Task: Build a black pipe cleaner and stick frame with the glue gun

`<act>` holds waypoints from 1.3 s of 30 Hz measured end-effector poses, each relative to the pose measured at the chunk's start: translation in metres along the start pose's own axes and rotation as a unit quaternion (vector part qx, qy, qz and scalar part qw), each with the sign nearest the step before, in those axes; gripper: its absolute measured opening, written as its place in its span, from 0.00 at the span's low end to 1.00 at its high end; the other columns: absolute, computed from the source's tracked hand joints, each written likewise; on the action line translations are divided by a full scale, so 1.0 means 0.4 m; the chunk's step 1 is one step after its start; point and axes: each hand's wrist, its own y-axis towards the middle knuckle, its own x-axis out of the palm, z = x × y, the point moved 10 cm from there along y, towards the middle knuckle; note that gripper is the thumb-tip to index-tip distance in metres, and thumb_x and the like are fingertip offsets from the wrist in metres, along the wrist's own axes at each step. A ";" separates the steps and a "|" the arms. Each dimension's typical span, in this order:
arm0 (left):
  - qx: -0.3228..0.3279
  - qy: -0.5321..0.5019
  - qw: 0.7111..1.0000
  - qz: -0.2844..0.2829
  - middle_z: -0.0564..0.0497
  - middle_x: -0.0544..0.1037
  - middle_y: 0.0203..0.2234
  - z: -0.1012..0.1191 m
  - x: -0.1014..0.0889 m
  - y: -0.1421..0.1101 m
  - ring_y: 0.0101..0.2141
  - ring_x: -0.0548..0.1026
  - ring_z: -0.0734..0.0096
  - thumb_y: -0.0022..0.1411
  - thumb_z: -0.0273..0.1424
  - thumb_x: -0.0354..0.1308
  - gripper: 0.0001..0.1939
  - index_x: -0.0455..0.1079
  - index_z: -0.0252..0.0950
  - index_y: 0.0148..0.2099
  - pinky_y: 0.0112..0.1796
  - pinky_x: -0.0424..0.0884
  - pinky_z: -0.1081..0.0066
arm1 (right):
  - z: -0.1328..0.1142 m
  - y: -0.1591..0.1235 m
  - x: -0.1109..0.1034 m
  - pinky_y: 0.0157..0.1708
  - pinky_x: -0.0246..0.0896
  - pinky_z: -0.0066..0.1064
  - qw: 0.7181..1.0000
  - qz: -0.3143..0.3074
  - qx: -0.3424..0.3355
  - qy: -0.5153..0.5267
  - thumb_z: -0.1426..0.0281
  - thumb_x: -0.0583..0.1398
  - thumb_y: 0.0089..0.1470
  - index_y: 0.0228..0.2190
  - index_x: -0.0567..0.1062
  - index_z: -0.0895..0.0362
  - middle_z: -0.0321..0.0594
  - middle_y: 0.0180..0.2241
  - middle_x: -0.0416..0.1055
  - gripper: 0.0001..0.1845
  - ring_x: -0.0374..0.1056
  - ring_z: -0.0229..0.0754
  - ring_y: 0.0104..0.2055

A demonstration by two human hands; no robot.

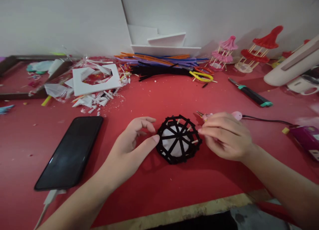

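Observation:
A round black frame of fuzzy strips, with spokes meeting at its centre, stands on the red table. Through the spokes show a white disc and several short pale sticks. My left hand is at its left side, fingers curved and apart, the thumb tip against or right beside the rim. On the opposite side my right hand has its fingertips pinched together close to the rim; what they hold, if anything, is hidden. Partly behind that hand is a pink corded tool with a thin metal tip.
A phone on a cable lies left. Behind are foam scraps, a cut white board, pipe cleaners and a yellow loop. Rightward are a utility knife, small pink and red models, a mug and a purple box.

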 end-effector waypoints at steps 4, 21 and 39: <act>0.214 0.169 0.959 0.075 0.44 0.68 0.54 0.120 -0.008 -0.046 0.58 0.66 0.51 0.63 0.31 0.55 0.12 0.68 0.42 0.49 0.54 0.63 0.50 | 0.000 -0.003 -0.002 0.41 0.72 0.45 1.000 0.004 0.001 0.009 0.85 0.62 0.47 0.39 0.77 0.62 0.47 0.37 0.75 0.17 0.70 0.47 0.41; 0.389 0.337 0.853 0.084 0.33 0.62 0.59 0.215 0.074 -0.112 0.55 0.65 0.43 0.58 0.37 0.56 0.17 0.72 0.35 0.48 0.51 0.58 0.47 | 0.000 -0.002 -0.001 0.41 0.71 0.45 1.000 -0.003 0.005 0.008 0.86 0.60 0.47 0.39 0.77 0.63 0.48 0.38 0.74 0.17 0.69 0.49 0.42; 0.368 0.333 0.863 0.091 0.34 0.63 0.59 0.207 0.072 -0.100 0.55 0.66 0.42 0.59 0.37 0.56 0.17 0.72 0.35 0.48 0.50 0.61 0.46 | 0.001 -0.001 0.000 0.42 0.71 0.45 1.000 -0.008 0.005 0.000 0.86 0.59 0.47 0.39 0.76 0.61 0.46 0.38 0.74 0.17 0.70 0.49 0.42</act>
